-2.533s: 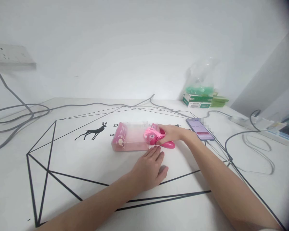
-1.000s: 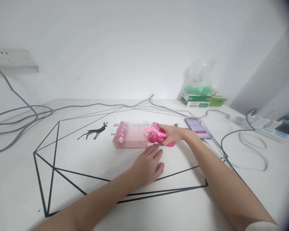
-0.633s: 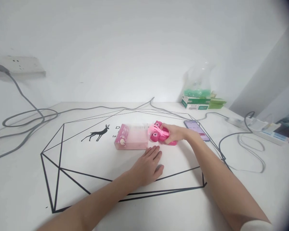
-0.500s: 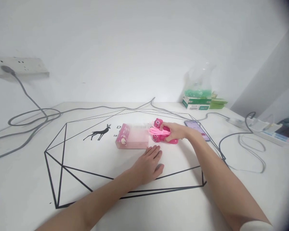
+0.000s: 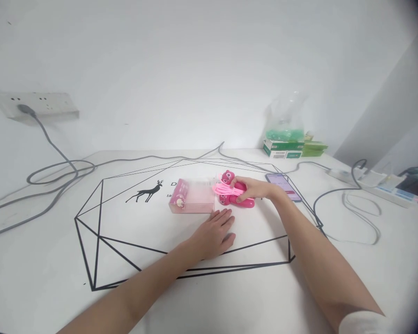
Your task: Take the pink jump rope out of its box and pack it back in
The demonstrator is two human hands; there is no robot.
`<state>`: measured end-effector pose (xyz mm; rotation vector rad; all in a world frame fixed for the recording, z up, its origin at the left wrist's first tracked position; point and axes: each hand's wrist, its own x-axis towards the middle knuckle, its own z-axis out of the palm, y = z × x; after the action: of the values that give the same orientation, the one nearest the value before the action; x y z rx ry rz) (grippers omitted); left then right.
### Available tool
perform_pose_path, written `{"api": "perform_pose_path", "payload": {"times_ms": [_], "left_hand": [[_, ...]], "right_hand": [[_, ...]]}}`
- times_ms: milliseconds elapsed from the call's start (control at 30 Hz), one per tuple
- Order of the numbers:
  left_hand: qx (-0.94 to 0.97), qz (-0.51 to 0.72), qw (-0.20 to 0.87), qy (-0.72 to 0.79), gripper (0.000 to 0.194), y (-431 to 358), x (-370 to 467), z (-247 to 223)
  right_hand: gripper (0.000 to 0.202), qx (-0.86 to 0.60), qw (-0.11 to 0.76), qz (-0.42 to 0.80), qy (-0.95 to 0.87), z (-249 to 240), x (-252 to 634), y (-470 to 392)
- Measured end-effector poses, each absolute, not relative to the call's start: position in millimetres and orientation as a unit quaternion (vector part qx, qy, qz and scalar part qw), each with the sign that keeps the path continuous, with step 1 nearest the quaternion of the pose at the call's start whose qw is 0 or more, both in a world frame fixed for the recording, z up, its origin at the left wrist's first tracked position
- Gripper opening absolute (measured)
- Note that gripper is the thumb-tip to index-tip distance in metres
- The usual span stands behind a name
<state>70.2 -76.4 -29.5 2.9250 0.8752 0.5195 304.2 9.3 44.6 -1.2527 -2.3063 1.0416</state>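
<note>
A clear pink box [image 5: 193, 197] lies flat on the white table, just left of a pink jump rope [image 5: 226, 190]. The rope is bundled, and its two dark pink handles have animal faces at their left ends. My right hand [image 5: 249, 189] is wrapped round the handles from the right. Palm down on the table, my left hand [image 5: 216, 234] rests in front of the box with its fingers spread; the fingertips are at the box's near right corner.
A phone [image 5: 284, 186] lies behind my right wrist. Green-and-white boxes [image 5: 284, 149] under a plastic bag [image 5: 285, 120] stand against the wall. Grey cables [image 5: 149, 157] cross the back and left; a power strip [image 5: 369, 185] lies at the right.
The whole view has shifted slightly. Both hands stay in nearly the same places, the right one still on the jump rope handles and the left one still flat by the box.
</note>
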Motion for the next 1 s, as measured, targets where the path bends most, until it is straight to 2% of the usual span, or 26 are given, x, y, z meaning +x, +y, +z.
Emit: {"api": "perform_pose_path", "payload": {"times_ms": [267, 367, 433, 533, 633, 700, 767, 1000], "left_hand": [[0.957, 0.141, -0.001, 0.252, 0.032, -108.0, 69.7, -3.2], [0.946, 0.174, 0.036, 0.269, 0.034, -118.7, 71.4, 12.1], [0.916, 0.222, 0.117, 0.312, 0.037, -118.6, 76.0, 17.3], [0.803, 0.300, 0.329, 0.397, 0.039, -108.7, 89.1, 14.1], [0.591, 0.386, 0.556, 0.439, 0.031, -95.7, 108.4, 6.8], [0.433, 0.440, 0.656, 0.434, 0.023, -89.1, 123.3, 6.4], [0.347, 0.468, 0.690, 0.429, 0.020, -84.4, 138.2, 10.1], [0.273, 0.498, 0.706, 0.423, 0.027, -77.2, 171.5, 16.1]], "right_hand": [[0.046, -0.461, 0.172, 0.466, -0.736, 44.1, 308.9, 3.8], [0.047, -0.473, 0.169, 0.468, -0.727, 43.4, 310.0, 3.2], [0.048, -0.479, 0.167, 0.464, -0.726, 42.6, 311.0, 3.4], [0.051, -0.483, 0.161, 0.471, -0.720, 41.6, 312.8, 3.4], [0.054, -0.484, 0.158, 0.483, -0.712, 41.9, 313.7, 2.1], [0.055, -0.488, 0.158, 0.486, -0.708, 42.9, 313.4, 0.8], [0.055, -0.492, 0.159, 0.489, -0.702, 43.8, 312.7, -0.4], [0.052, -0.490, 0.158, 0.498, -0.698, 46.7, 314.2, -1.4]]}}
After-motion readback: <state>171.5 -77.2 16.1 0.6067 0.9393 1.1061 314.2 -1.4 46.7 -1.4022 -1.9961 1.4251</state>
